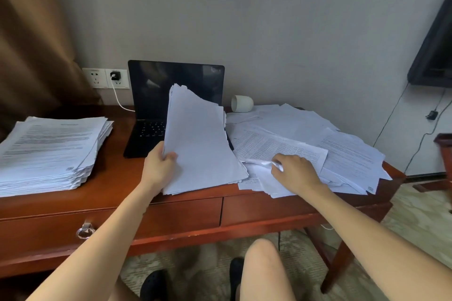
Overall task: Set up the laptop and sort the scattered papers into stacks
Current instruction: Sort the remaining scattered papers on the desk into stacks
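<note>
I look down on a wooden desk (pixel 117 178) against a wall; an open laptop (pixel 156 110) stands at the back, its screen dark, a white cable running to a wall socket (pixel 115 77). At the desk's left end lies a thick, fairly squared stack (pixel 49 154) of printed pages; across the right half lie the scattered papers (pixel 342 151), overlapping at all angles, with a white cup (pixel 242 103) tipped on its side behind them.

My left hand (pixel 160 166) is clenched on the lower left edge of a gathered sheaf (pixel 198 139), thumb on top; the sheaf stands tilted, long axis running away from me, its foot near the desk's front edge and its top hiding part of the laptop. My right hand (pixel 293 172) lies on the loose pile, fingertips pinching a crumpled sheet (pixel 261 164) just right of the sheaf.

That sheet lies directly under my right fingers, so I judge the right hand nearer; the short carry is leftward, onto the sheaf.
</note>
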